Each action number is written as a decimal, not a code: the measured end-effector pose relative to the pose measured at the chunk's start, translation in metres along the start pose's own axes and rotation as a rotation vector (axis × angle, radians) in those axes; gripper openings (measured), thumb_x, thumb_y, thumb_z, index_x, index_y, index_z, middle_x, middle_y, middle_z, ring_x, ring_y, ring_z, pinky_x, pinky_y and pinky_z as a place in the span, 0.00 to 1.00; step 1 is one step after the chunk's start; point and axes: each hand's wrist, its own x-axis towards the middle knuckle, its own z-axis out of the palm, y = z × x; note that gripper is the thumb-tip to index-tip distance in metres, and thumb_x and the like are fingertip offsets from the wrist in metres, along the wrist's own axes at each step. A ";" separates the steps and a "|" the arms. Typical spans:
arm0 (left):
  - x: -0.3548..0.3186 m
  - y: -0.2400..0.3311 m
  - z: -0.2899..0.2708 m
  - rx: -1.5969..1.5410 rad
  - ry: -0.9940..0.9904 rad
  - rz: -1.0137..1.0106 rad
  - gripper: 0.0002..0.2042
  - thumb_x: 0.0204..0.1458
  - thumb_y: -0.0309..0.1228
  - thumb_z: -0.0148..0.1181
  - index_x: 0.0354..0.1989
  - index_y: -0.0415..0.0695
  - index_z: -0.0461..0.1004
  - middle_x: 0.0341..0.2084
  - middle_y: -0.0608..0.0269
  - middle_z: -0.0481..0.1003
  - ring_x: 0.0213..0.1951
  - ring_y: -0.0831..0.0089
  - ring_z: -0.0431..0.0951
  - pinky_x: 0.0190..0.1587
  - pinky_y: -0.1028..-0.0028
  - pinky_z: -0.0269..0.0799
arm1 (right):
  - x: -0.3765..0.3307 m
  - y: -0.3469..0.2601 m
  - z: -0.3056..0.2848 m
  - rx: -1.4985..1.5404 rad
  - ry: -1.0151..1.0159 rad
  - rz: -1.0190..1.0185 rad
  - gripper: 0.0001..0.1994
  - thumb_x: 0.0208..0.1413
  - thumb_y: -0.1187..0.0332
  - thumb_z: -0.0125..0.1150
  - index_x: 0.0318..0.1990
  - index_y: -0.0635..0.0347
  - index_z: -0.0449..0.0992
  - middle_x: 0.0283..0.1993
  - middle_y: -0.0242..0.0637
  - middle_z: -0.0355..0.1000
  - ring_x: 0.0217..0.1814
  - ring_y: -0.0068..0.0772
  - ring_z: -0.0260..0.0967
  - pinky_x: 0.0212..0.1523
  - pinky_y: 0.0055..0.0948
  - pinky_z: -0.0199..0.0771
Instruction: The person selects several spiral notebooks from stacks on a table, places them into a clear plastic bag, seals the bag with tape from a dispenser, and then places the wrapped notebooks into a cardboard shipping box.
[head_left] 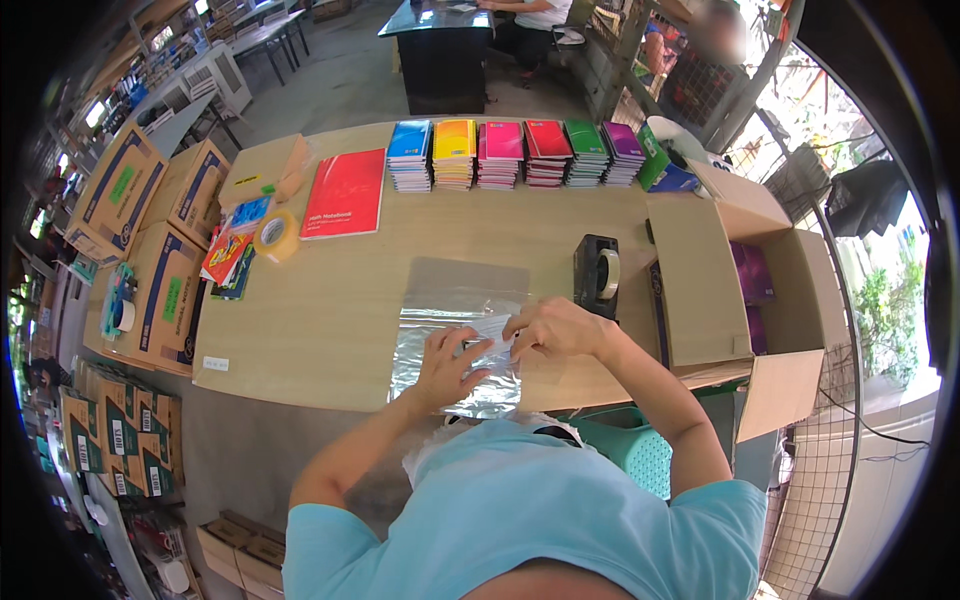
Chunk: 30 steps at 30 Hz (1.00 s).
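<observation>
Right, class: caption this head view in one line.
Both hands fold a clear plastic bag beside a tape dispenser.

Clear plastic sheet (pixel 455 345) under both hands, thin, glossy, crinkled, catching silvery glare; a flatter clear sheet (pixel 470 285) behind it looks duller. Table (pixel 330 330) is pale wood-look, smooth, matt. Tape dispenser (pixel 596 275) is black hard plastic, slight sheen. Tape roll (pixel 276 236) is yellowish, shiny. Notebook stacks (pixel 515 152) have glossy coloured card covers, paper edges white and matt. Red notebook (pixel 344 193) has a smooth glossy cover. Open box (pixel 715 270) is brown corrugated cardboard, matt, rough at the flaps. Shirt (pixel 530 520) is light blue cloth, soft, matt.
</observation>
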 end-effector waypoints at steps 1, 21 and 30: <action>0.004 -0.002 -0.005 0.018 -0.049 0.090 0.29 0.40 0.37 0.72 0.55 0.54 0.73 0.50 0.61 0.67 0.52 0.57 0.66 0.56 0.57 0.58 | 0.000 0.000 -0.001 -0.052 0.002 0.083 0.09 0.46 0.75 0.58 0.33 0.52 0.81 0.43 0.28 0.77 0.38 0.41 0.76 0.35 0.38 0.75; 0.060 -0.039 -0.037 0.064 -0.702 0.367 0.47 0.35 0.47 0.74 0.69 0.71 0.57 0.69 0.58 0.52 0.71 0.50 0.49 0.70 0.46 0.48 | 0.035 0.031 0.018 0.136 -0.038 0.142 0.10 0.49 0.73 0.62 0.41 0.58 0.77 0.39 0.41 0.75 0.39 0.51 0.74 0.38 0.43 0.74; 0.044 -0.048 -0.014 -0.092 -0.583 0.270 0.40 0.36 0.49 0.72 0.65 0.74 0.64 0.69 0.54 0.53 0.71 0.48 0.47 0.71 0.47 0.46 | 0.049 0.040 0.039 0.039 0.218 -0.007 0.11 0.39 0.71 0.70 0.34 0.53 0.78 0.47 0.34 0.65 0.47 0.40 0.69 0.38 0.37 0.73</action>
